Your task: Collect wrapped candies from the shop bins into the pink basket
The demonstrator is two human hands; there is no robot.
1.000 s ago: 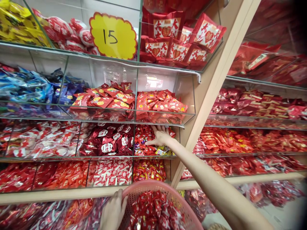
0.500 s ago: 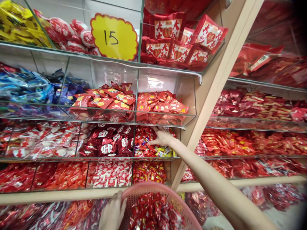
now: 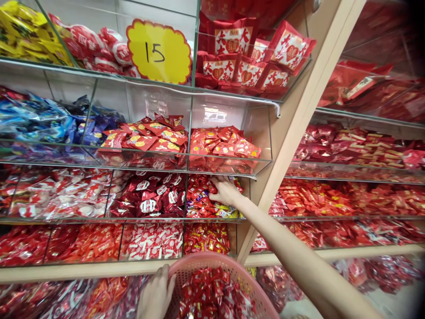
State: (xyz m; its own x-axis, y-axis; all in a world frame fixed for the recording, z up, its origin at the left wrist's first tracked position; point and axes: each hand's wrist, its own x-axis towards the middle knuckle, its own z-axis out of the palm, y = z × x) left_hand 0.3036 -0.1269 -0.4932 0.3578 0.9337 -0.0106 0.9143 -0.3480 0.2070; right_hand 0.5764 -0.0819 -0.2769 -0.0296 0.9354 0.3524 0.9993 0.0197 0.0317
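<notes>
My right hand (image 3: 226, 191) reaches into a shelf compartment of small wrapped candies (image 3: 198, 201), mostly red with some purple and yellow ones. Its thumb and fingers are apart and rest on the pile; the far fingertips are partly hidden among the wrappers and below the shelf above. At the bottom of the view, a pink plastic basket (image 3: 195, 258) with a perforated wall holds a heap of red-wrapped candies (image 3: 212, 292). My left hand (image 3: 155, 293) grips this basket at its left rim, with part of the hand cut off by the frame.
Glass dividers split the shelves into bins. Dark red packets (image 3: 154, 195) lie left of my right hand, and orange-printed red packets (image 3: 224, 144) sit above it. A slanting wooden upright (image 3: 282, 155) stands close to my right forearm. A yellow price card (image 3: 159, 52) reads 15.
My right hand has shifted slightly right within the same compartment, its fingers a little more bent over the candies. My left hand and the basket have stayed in place.
</notes>
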